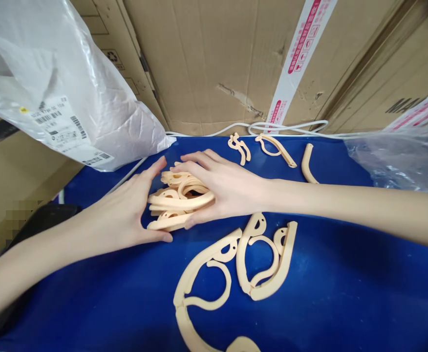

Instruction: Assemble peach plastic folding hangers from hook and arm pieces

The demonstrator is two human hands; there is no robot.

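Note:
A pile of folded beige plastic folding hangers [175, 195] is cupped between my two hands over the blue surface. My left hand [137, 205] presses at the pile's left end, its thumb and fingers spread wide around it. From the right, my right hand [217, 183] wraps over the pile, fingers across the far side and thumb along the near side. In front lie an unfolded hanger [188, 281] with a hooked loop and a more folded hanger [265, 264] touching it. Part of the pile is hidden by my right hand.
Loose beige pieces lie behind my right forearm: small hooks [239, 146], an arm with a loop [276, 149] and a curved arm [308, 164]. Cardboard boxes [206, 63] and a white cable [214, 132] border the blue surface [331, 293]. A plastic bag [89, 98] stands left.

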